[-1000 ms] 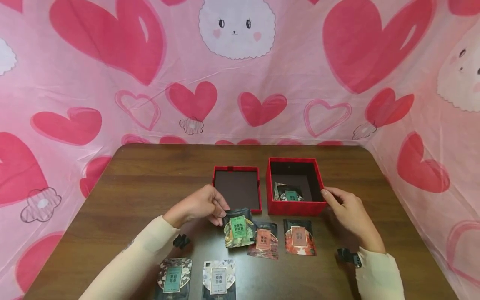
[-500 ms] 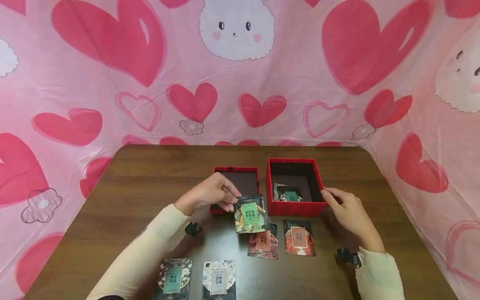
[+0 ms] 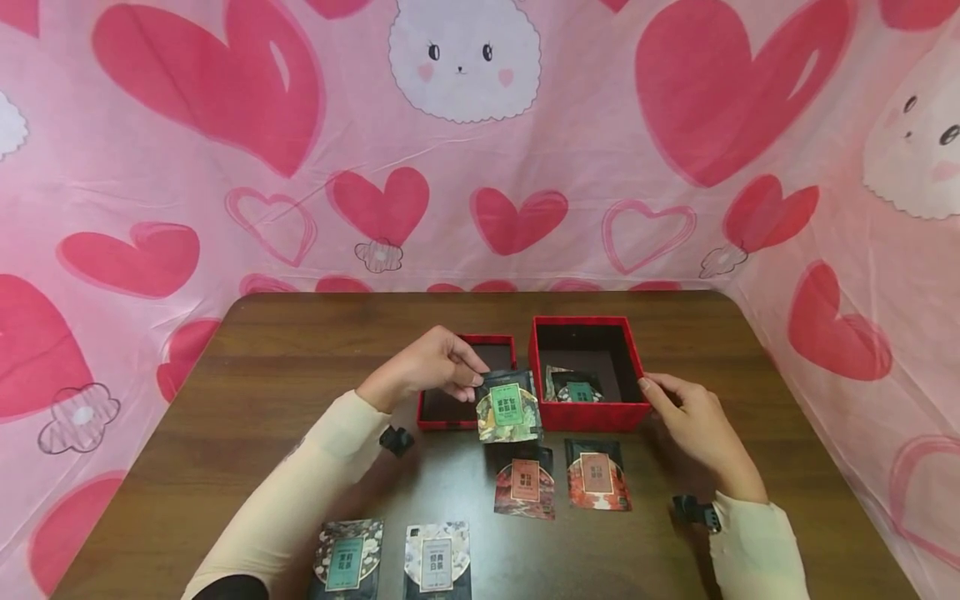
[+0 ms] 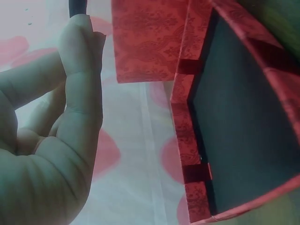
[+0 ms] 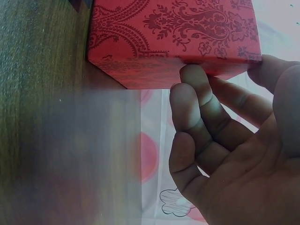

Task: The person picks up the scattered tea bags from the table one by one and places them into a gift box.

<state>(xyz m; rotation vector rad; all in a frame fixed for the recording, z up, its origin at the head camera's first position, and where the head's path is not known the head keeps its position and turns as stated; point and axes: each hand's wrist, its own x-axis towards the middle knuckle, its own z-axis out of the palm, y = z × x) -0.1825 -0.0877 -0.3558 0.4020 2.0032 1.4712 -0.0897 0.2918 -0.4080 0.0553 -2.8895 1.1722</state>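
Observation:
My left hand (image 3: 442, 367) pinches the top corner of a tea sachet (image 3: 508, 404) with a green label. The sachet hangs in front of the red lid (image 3: 435, 421) and close to the red box (image 3: 596, 415). In the left wrist view, the thumb and fingers of my left hand (image 4: 79, 103) come together at the sachet's dark edge. My right hand (image 3: 697, 417) holds the box at its right side. The right wrist view has the thumb at the rim and the curled fingertips (image 5: 187, 101) against the patterned wall. Inside the box, sachets (image 3: 576, 387) lie near the front wall.
Two red-labelled sachets, a left one (image 3: 523, 483) and a right one (image 3: 597, 477), lie in front of the box. Nearer the person lie a teal-labelled sachet (image 3: 347, 560) and a white-labelled sachet (image 3: 437, 560). A heart-print cloth (image 3: 517, 167) hangs behind the wooden table (image 3: 337, 333).
My left hand has lifted the green-labelled sachet and carried it right and away from the person, off the left red-labelled sachet, toward the box. The right hand stays at the box.

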